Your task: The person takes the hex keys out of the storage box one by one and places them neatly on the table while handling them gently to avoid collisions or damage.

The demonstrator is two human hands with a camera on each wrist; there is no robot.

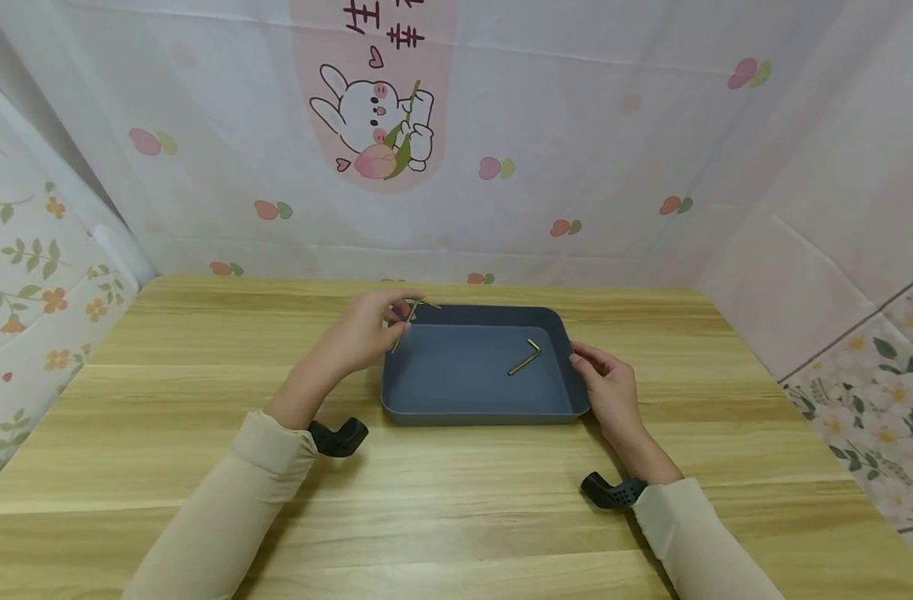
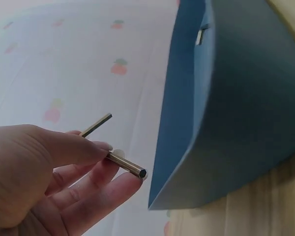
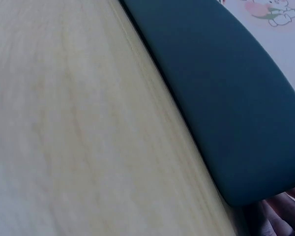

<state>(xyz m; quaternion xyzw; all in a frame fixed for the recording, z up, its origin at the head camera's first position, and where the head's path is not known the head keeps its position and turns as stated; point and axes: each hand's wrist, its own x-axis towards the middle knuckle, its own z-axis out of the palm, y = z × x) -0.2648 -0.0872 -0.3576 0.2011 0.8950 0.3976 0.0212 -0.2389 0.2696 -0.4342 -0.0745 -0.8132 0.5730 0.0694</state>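
Note:
My left hand (image 1: 366, 329) pinches a brass-coloured hex key (image 2: 125, 163) between thumb and fingers, over the left end of a blue-grey rectangular tray (image 1: 456, 379). Both arms of its L shape show in the left wrist view, one pointing up and the other toward the tray wall. A second hex key (image 1: 526, 362) lies on the tray floor, right of the middle. At the tray's right side, my right hand (image 1: 612, 390) holds the wall, thumb at the rim and fingers along the outside. The right wrist view has only a few of its fingers (image 3: 280, 214) at the tray corner.
The tray stands on a wood-grain table (image 1: 471, 517), toward its far edge. Behind it hangs a white cloth (image 1: 576, 125) printed with fruit and a rabbit. Floral cloths (image 1: 37, 275) flank the table on both sides. A black curved piece (image 1: 340, 437) sits at each wrist.

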